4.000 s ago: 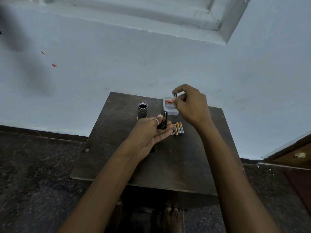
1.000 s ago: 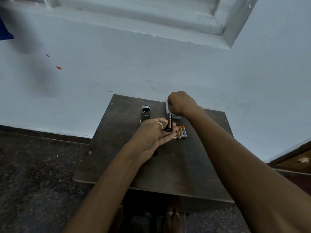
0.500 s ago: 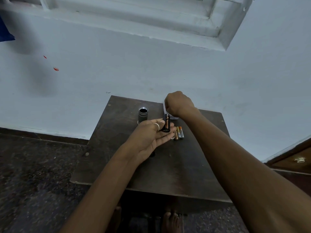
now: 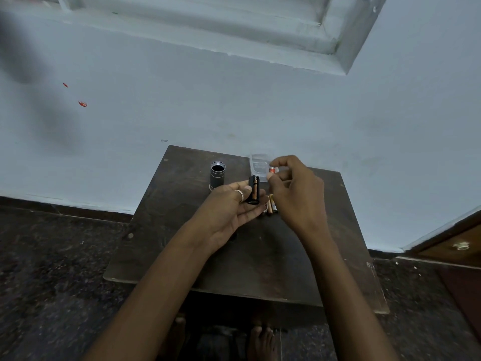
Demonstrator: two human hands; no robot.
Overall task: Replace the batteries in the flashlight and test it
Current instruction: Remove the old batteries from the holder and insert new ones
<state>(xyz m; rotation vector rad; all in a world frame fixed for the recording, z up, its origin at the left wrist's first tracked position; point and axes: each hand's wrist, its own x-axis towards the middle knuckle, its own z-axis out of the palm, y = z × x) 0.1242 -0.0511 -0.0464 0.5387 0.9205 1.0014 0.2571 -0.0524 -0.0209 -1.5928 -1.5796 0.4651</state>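
My left hand is palm up over the small dark table and holds a black battery holder upright between thumb and fingers; one battery sits in it. My right hand pinches a small battery with an orange-red end, just above the clear plastic box. The grey flashlight body stands upright, its open end up, left of the holder. Loose batteries lie on the table under my right hand, partly hidden.
The table stands against a pale blue wall, on a dark speckled floor. A wooden door or cabinet with a knob is at the right. A person's bare feet show below the table's front edge.
My right hand was reaching down into the clear box with closed fingers; it has come up and back towards me, pinching a battery. My left hand still holds the battery holder in about the same place.
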